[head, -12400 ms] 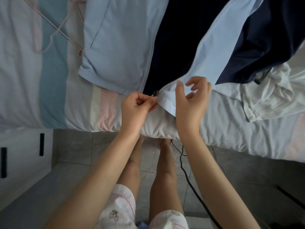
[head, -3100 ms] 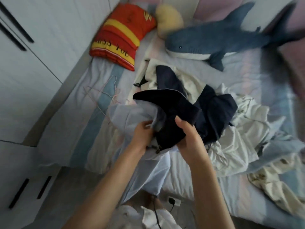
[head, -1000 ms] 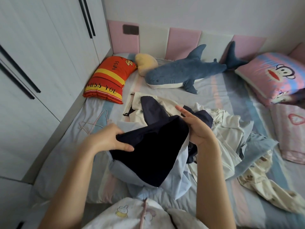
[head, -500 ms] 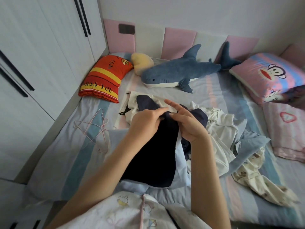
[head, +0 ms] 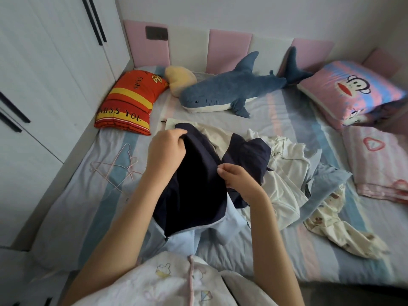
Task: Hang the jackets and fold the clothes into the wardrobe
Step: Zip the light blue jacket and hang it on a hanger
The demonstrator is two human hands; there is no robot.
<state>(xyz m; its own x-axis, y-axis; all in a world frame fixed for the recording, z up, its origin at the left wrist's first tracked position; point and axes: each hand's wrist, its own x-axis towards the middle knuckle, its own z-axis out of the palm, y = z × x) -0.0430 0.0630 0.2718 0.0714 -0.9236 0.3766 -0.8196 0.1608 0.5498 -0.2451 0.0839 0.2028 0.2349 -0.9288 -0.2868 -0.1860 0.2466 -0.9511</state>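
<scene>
Sorting clothes at a bedside: holding up a navy-and-blue jacket with both hands over the near edge of the bed.

With the left hand, fingers curled together, clamping the jacket's top edge. With the right hand, lower and to the right, fingertips and thumb pinched shut on the dark fabric's other edge.

Between the two sets of fingers, stretched dark lining. Below them, pale blue cloth hanging down toward the person.

Just right of the right fingers, touching the jacket, a heap of clothes in white, cream and pale blue. Further right and nearer, a cream printed garment trailing off the heap.

Left of the left fingers, apart from the jacket, pink wire hangers lying flat on the striped sheet. Further left, the white wardrobe, doors shut.

Beyond the fingers, toward the headboard, a red-and-yellow pillow, a yellow cushion and a plush shark on its belly. Far right of the fingers, a pink monkey-print pillow and, in front of it, a folded pink blanket.
</scene>
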